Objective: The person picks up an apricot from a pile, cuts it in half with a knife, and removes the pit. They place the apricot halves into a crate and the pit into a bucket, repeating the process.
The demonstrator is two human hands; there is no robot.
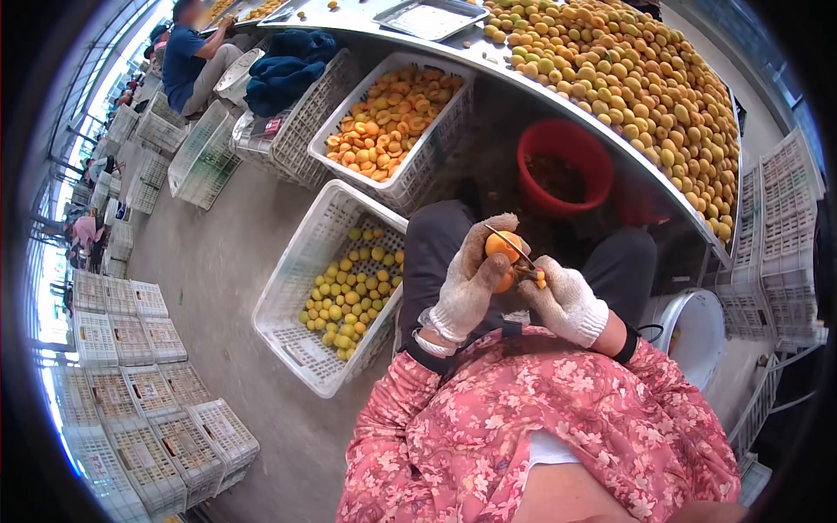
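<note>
At frame centre, the gloved left hand (pixel 469 283) clamped its fingers around an orange apricot (pixel 500 248); the right hand (pixel 565 301) gripped a knife (pixel 520 255) against it.

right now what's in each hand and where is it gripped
Left hand grips a fruit around its side; right hand holds a knife by its handle.

Grey concrete floor (pixel 218 261); empty white crates (pixel 131 375) stacked near left; long metal table (pixel 366 24) far right; daylight from windows (pixel 118 65) far left.
</note>
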